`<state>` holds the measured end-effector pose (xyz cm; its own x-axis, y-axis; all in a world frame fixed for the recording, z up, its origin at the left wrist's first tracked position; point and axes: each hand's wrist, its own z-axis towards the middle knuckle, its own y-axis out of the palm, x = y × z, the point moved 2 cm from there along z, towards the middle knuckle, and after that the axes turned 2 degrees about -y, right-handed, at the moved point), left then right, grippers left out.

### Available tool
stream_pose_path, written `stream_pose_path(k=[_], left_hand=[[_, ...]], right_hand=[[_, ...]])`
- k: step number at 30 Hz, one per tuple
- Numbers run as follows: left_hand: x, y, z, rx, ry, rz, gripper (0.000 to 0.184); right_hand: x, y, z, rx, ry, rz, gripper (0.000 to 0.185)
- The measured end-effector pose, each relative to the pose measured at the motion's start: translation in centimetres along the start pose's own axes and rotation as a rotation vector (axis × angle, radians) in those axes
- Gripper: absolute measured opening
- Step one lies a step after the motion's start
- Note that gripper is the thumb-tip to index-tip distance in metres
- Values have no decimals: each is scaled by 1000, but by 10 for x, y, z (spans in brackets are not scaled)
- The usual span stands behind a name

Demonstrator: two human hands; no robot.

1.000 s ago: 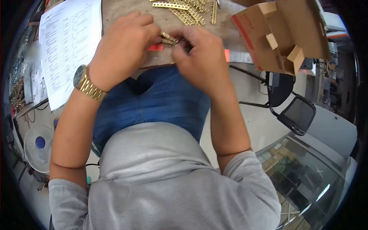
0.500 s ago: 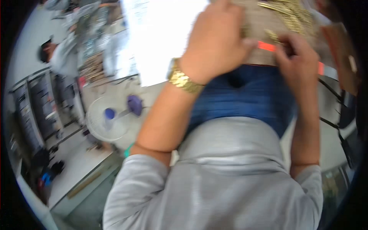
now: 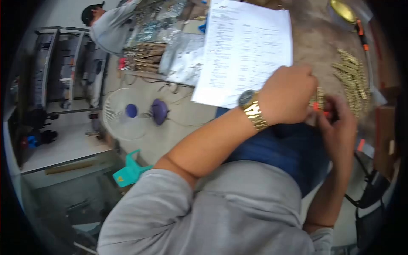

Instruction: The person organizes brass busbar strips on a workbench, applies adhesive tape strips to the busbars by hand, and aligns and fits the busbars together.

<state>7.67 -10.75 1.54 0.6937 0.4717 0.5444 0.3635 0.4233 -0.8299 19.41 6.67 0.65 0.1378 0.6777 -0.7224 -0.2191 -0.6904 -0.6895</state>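
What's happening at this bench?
A person has both bare hands close together at the bench edge, the left hand and right hand around a small brass-coloured strip. Blur and the fingers hide exactly how each grips it. A loose pile of similar brass-coloured strips lies just beyond the right hand, and a printed sheet lies beside the left. Further left, another person in a dark cap leans over a cluttered surface.

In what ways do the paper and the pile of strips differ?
The paper is white with dark print; the pile is gold-coloured. The paper lies flat and wide, while the pile is loosely heaped. The paper looks larger than the pile. Both rest on the table.
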Motion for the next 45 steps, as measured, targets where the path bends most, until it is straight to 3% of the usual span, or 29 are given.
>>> stream_pose_path(k=[7,10,13,22,26,29,30,35,36,40,45], left_hand=[[4,-1,0,-3,-6,-53,31],[3,-3,0,-13,-12,-51,34],[1,-1,0,-18,-13,-57,37],[-1,3,10,-45,-22,-42,42],[0,1,13,-98,-31,-32,50],[6,-5,10,-67,-25,-42,61],[9,-7,9,-76,-24,-61,70],[11,-2,11,-71,45,-20,67],[11,-1,13,-65,59,-10,66],[10,1,19,-78,96,-59,57],[11,0,21,-113,72,-54,50]], right_hand=[[2,-6,5,-72,-100,-20,49],[-2,-18,13,-185,-75,57,57],[-5,-29,27,-286,-90,-75,65],[5,-27,48,-368,-191,-71,63],[6,-28,42,-307,-233,-112,68],[7,-52,26,-223,-59,83,72],[13,-61,20,-99,-15,143,71],[59,-86,-11,388,94,501,65],[59,-88,-15,395,146,503,55],[64,-88,-27,304,194,73,37],[62,-71,-26,291,91,-195,28]])
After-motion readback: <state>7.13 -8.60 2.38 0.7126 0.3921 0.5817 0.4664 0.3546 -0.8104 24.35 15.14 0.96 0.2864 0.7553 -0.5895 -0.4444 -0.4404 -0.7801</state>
